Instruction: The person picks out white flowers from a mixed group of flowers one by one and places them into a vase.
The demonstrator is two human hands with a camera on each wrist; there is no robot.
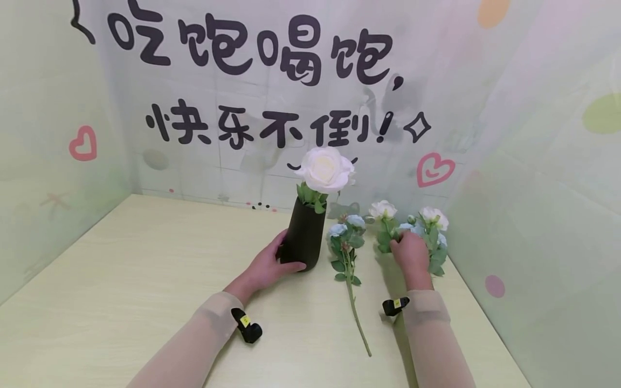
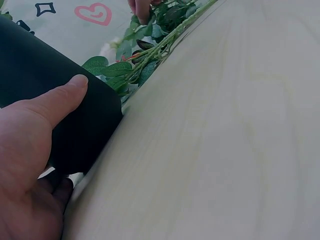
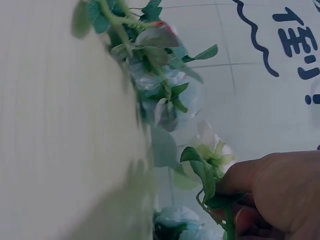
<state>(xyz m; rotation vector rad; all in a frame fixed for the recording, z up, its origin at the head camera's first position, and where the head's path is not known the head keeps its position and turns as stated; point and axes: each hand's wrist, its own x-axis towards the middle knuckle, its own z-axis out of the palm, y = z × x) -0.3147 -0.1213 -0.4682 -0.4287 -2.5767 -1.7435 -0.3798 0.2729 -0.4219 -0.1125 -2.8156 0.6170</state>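
Note:
My left hand (image 1: 269, 264) grips the lower part of a black vase (image 1: 304, 234), its thumb lying along the front near the base. A large white rose (image 1: 324, 170) with green leaves stands in the vase's mouth. On the right, my right hand (image 1: 412, 256) pinches the leafy green stem (image 3: 229, 222) of a white flower (image 1: 383, 210) just below its bloom. The fingertips are partly hidden behind leaves in the right wrist view. Between the hands, a stem of pale blue flowers (image 1: 346, 229) lies on the table.
Another white flower (image 1: 434, 218) and more blue blooms lie beside my right hand, near the right wall (image 1: 543, 226). Behind the pale wooden table (image 1: 121, 280) hangs a printed backdrop (image 1: 204, 161) with large black characters.

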